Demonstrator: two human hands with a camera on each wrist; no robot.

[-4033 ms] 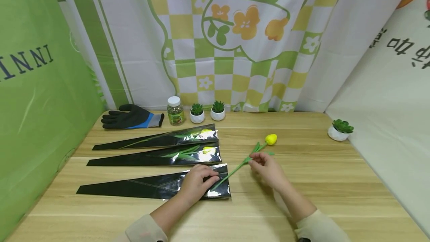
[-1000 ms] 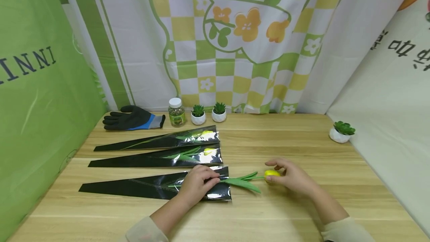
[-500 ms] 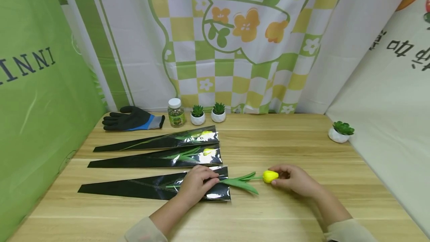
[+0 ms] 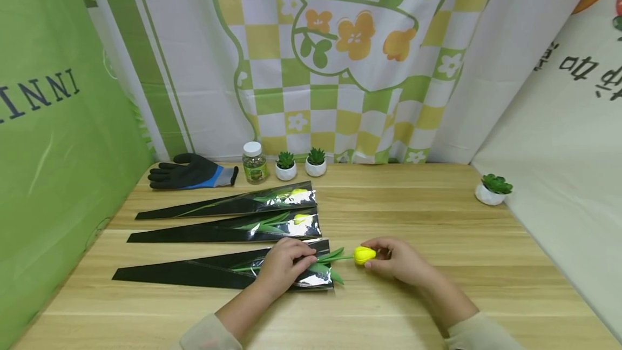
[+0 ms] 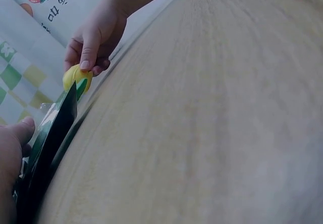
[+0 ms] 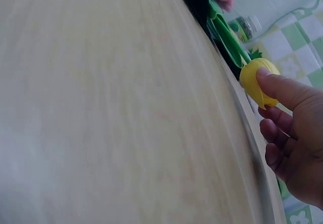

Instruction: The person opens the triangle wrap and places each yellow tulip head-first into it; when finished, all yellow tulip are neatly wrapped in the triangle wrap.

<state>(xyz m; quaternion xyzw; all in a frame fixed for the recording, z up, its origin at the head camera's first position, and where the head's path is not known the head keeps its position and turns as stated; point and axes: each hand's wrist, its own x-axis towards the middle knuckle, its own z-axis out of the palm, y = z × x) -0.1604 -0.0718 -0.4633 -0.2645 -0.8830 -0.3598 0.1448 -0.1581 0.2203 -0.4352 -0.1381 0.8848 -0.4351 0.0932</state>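
A yellow artificial tulip (image 4: 364, 255) lies with its stem and most of its leaves inside the black, clear-fronted flower sleeve (image 4: 194, 273) nearest me. Its bloom stands outside the sleeve's wide mouth. My right hand (image 4: 399, 260) pinches that bloom between thumb and fingers, as the right wrist view shows with the yellow petals (image 6: 256, 82) under the thumb. At the sleeve's mouth my left hand (image 4: 285, 264) pinches the clear film; part of the stem is hidden beneath it. The left wrist view shows the sleeve's dark edge (image 5: 64, 118) tilted up off the table.
Two sleeves, the middle one (image 4: 194, 230) and the far one (image 4: 204, 206), lie behind with a yellow tulip in each. Along the back stand a work glove (image 4: 187, 172), a lidded jar (image 4: 255, 163) and two small potted plants (image 4: 285, 166). Another potted plant (image 4: 493, 189) stands far right.
My right hand went from the tulip's leaves to its bloom and moved left. The stem, then the leaves, slid into the sleeve. My left hand stayed in place.
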